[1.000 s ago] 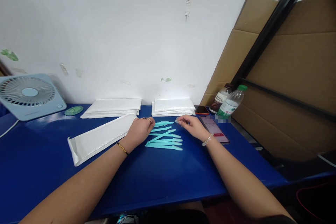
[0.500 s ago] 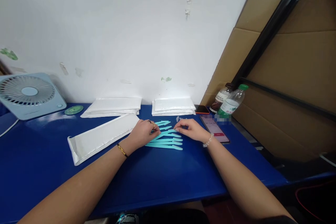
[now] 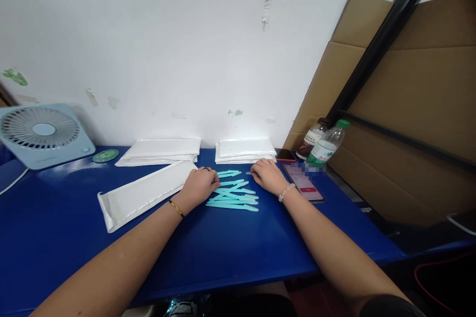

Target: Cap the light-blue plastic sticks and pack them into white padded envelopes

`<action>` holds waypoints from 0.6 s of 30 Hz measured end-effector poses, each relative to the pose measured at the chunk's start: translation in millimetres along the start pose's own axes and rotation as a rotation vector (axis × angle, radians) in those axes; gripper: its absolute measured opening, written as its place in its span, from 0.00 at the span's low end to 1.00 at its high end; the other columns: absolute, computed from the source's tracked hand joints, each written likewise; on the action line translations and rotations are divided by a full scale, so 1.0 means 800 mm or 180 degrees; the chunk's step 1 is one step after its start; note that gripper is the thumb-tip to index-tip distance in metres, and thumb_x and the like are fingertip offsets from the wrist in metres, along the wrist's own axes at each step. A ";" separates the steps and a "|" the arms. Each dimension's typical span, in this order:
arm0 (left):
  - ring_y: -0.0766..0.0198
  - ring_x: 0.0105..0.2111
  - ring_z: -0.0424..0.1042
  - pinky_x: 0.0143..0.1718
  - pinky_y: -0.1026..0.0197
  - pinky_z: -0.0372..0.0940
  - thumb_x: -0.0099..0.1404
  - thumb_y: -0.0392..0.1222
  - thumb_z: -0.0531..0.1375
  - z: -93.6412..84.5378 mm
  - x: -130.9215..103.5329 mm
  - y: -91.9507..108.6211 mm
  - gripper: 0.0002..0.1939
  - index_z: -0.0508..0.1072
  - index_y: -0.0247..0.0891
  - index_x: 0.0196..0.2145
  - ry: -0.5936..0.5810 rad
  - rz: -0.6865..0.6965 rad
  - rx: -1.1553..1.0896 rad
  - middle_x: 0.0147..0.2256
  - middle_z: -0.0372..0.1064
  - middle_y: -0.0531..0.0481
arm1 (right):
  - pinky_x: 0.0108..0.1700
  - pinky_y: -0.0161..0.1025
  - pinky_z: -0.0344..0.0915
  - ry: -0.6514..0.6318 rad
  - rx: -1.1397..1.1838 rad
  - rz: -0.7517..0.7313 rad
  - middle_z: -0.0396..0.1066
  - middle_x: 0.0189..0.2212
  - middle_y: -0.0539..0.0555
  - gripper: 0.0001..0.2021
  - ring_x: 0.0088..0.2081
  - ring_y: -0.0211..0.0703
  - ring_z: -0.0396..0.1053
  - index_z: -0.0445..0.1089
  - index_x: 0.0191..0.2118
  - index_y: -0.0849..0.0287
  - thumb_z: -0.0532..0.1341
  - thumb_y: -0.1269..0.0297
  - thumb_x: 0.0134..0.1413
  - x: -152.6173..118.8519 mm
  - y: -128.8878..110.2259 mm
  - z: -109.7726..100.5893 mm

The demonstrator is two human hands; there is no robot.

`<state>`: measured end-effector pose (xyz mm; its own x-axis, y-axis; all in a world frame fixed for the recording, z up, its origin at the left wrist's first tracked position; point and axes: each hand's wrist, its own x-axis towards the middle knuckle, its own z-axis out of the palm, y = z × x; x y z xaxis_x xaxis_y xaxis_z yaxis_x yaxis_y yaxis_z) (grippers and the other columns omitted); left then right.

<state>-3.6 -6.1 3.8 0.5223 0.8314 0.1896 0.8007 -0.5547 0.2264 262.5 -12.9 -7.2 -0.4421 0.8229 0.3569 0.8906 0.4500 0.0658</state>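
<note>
Several turquoise eyebrow razors [image 3: 234, 203] lie loosely fanned and crossed on the blue table. My left hand [image 3: 201, 184] is closed at their left ends, thumb and finger pinched on one razor whose handle is partly hidden. To the right of the razors, my right hand [image 3: 268, 176] rests low over the table with its fingers bent together. A small clear piece [image 3: 248, 173] shows by its fingertips; what lies under the fingers is hidden. A long white padded mailer [image 3: 145, 195] lies slanted beside my left hand.
Stacked white mailers [image 3: 159, 151] and a second stack [image 3: 245, 148] stand along the wall. At right are a phone [image 3: 303, 183], another dark phone [image 3: 285, 155] and two bottles [image 3: 325, 148]. A blue fan [image 3: 44, 133] and a green disc [image 3: 106, 155] sit at left.
My right hand has moved from the razor tips up and back onto the small clear pieces. My left hand has shifted slightly left, and the middle razors now lie more crossed.
</note>
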 end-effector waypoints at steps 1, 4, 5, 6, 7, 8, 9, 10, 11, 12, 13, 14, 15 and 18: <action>0.56 0.36 0.69 0.35 0.58 0.57 0.61 0.42 0.57 0.000 0.000 0.000 0.08 0.72 0.39 0.27 -0.0001 -0.0002 -0.0003 0.32 0.72 0.48 | 0.46 0.42 0.54 0.0028 -0.0048 -0.0039 0.70 0.34 0.57 0.06 0.41 0.46 0.62 0.69 0.34 0.60 0.55 0.70 0.58 0.000 -0.003 -0.001; 0.57 0.33 0.69 0.34 0.59 0.57 0.63 0.42 0.55 -0.002 0.000 -0.001 0.07 0.69 0.39 0.29 0.0055 -0.0032 -0.0080 0.31 0.72 0.48 | 0.44 0.42 0.54 0.0097 0.0060 -0.0033 0.70 0.32 0.56 0.05 0.39 0.46 0.63 0.68 0.32 0.60 0.55 0.71 0.56 0.000 -0.007 0.000; 0.58 0.31 0.69 0.33 0.59 0.56 0.64 0.41 0.54 -0.003 0.000 -0.001 0.07 0.68 0.39 0.30 0.0094 -0.0052 -0.0161 0.30 0.71 0.49 | 0.44 0.41 0.55 0.0121 0.0230 0.0026 0.70 0.31 0.55 0.05 0.38 0.45 0.63 0.68 0.32 0.59 0.55 0.71 0.56 -0.001 -0.008 0.000; 0.59 0.29 0.69 0.32 0.60 0.56 0.65 0.41 0.52 -0.004 -0.001 -0.001 0.06 0.66 0.39 0.32 0.0139 -0.0082 -0.0280 0.29 0.71 0.50 | 0.43 0.41 0.56 0.0154 0.0477 0.0115 0.70 0.31 0.55 0.05 0.37 0.44 0.64 0.67 0.32 0.59 0.55 0.70 0.56 -0.001 -0.008 0.000; 0.61 0.28 0.68 0.30 0.60 0.56 0.66 0.41 0.50 -0.006 -0.002 -0.001 0.06 0.65 0.39 0.34 0.0181 -0.0106 -0.0439 0.28 0.70 0.51 | 0.41 0.40 0.57 0.0193 0.0797 0.0236 0.70 0.30 0.54 0.05 0.36 0.43 0.64 0.67 0.33 0.59 0.55 0.69 0.56 -0.002 -0.007 0.000; 0.61 0.26 0.67 0.28 0.61 0.55 0.67 0.40 0.49 -0.007 -0.003 -0.001 0.05 0.63 0.40 0.36 0.0216 -0.0111 -0.0620 0.27 0.68 0.52 | 0.39 0.38 0.58 0.0229 0.1163 0.0383 0.70 0.30 0.53 0.05 0.34 0.42 0.65 0.68 0.34 0.59 0.54 0.68 0.57 -0.002 -0.006 0.000; 0.62 0.25 0.65 0.27 0.62 0.54 0.67 0.40 0.48 -0.009 -0.004 0.000 0.05 0.62 0.40 0.37 0.0237 -0.0096 -0.0793 0.26 0.67 0.52 | 0.37 0.37 0.59 0.0258 0.1529 0.0544 0.70 0.30 0.52 0.06 0.32 0.41 0.65 0.68 0.36 0.58 0.54 0.66 0.57 -0.003 -0.004 -0.001; 0.63 0.24 0.64 0.26 0.62 0.54 0.67 0.39 0.47 -0.010 -0.006 0.001 0.05 0.61 0.40 0.38 0.0246 -0.0073 -0.0933 0.26 0.66 0.53 | 0.35 0.36 0.60 0.0291 0.1867 0.0698 0.71 0.30 0.52 0.08 0.31 0.40 0.66 0.69 0.37 0.58 0.54 0.65 0.58 -0.004 -0.003 -0.002; 0.63 0.23 0.63 0.25 0.62 0.53 0.67 0.39 0.47 -0.012 -0.007 0.002 0.05 0.60 0.41 0.38 0.0245 -0.0037 -0.1033 0.25 0.64 0.54 | 0.34 0.36 0.60 0.0329 0.2169 0.0832 0.71 0.30 0.52 0.09 0.31 0.40 0.66 0.69 0.38 0.58 0.54 0.63 0.58 -0.005 -0.002 -0.004; 0.63 0.23 0.62 0.25 0.63 0.53 0.67 0.39 0.46 -0.013 -0.008 0.003 0.05 0.60 0.41 0.38 0.0242 0.0001 -0.1099 0.24 0.63 0.55 | 0.34 0.36 0.61 0.0375 0.2443 0.0943 0.71 0.30 0.52 0.10 0.31 0.40 0.67 0.70 0.40 0.58 0.54 0.62 0.57 -0.006 -0.002 -0.005; 0.64 0.23 0.61 0.25 0.63 0.53 0.67 0.39 0.46 -0.014 -0.008 0.005 0.06 0.61 0.41 0.38 0.0245 0.0032 -0.1134 0.24 0.62 0.55 | 0.34 0.36 0.62 0.0425 0.2697 0.1035 0.72 0.30 0.52 0.11 0.31 0.40 0.68 0.71 0.40 0.58 0.55 0.61 0.57 -0.007 -0.002 -0.007; 0.64 0.23 0.61 0.25 0.63 0.53 0.67 0.40 0.46 -0.014 -0.008 0.006 0.06 0.62 0.41 0.37 0.0252 0.0050 -0.1152 0.24 0.61 0.55 | 0.35 0.37 0.62 0.0480 0.2942 0.1114 0.72 0.29 0.52 0.11 0.32 0.40 0.68 0.71 0.41 0.58 0.57 0.60 0.56 -0.007 -0.002 -0.008; 0.64 0.23 0.61 0.26 0.63 0.53 0.67 0.40 0.46 -0.014 -0.008 0.006 0.07 0.62 0.41 0.37 0.0256 0.0063 -0.1165 0.24 0.61 0.55 | 0.36 0.37 0.63 0.0527 0.3180 0.1186 0.72 0.29 0.52 0.12 0.32 0.41 0.69 0.72 0.41 0.59 0.59 0.58 0.54 -0.007 -0.002 -0.009; 0.64 0.24 0.61 0.27 0.62 0.54 0.67 0.41 0.47 -0.012 -0.006 0.006 0.08 0.64 0.41 0.38 0.0212 0.0096 -0.1209 0.25 0.61 0.54 | 0.36 0.38 0.64 0.0576 0.3687 0.1372 0.73 0.28 0.52 0.15 0.32 0.40 0.69 0.73 0.40 0.59 0.63 0.56 0.49 -0.007 -0.005 -0.009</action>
<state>-5.1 -13.4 13.0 0.5138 0.8175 0.2602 0.6131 -0.5620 0.5552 262.5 -21.9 -2.5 -0.0350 0.9610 0.2744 0.3012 0.2720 -0.9140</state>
